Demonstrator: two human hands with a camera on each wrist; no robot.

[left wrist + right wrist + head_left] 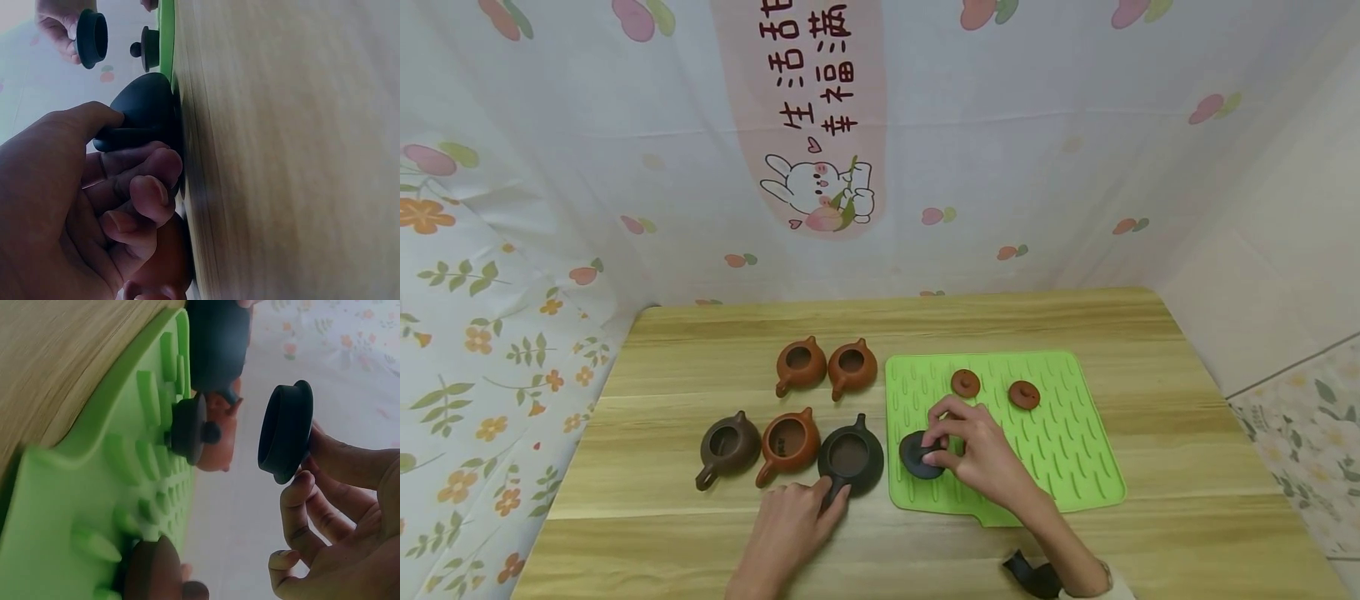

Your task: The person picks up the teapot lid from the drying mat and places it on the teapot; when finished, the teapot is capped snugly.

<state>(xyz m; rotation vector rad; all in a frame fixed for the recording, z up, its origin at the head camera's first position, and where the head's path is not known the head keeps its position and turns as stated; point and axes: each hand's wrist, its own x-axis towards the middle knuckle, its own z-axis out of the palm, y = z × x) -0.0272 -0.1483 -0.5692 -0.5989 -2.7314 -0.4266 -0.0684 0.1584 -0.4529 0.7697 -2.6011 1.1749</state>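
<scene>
With thumb and fingers my left hand (793,517) grips the handle of a black teapot (867,457) without its lid, which sits on the wooden table beside the mat. My right hand (981,446) pinches a black teapot lid (913,460) by its top; the right wrist view has this lid (284,431) raised off the green mat (62,506), tilted on its side in that view. A dark brown lid (189,428) rests on the mat with its knob up; in the head view the right hand and held lid hide it.
Two reddish-brown lids (966,383) lie toward the mat's far side. Left of the mat stand lidless teapots: two small orange-brown ones (801,367) behind, a dark brown one (730,446) and a larger orange-brown one (791,443) in front. A black curved object (1033,575) lies by the right forearm.
</scene>
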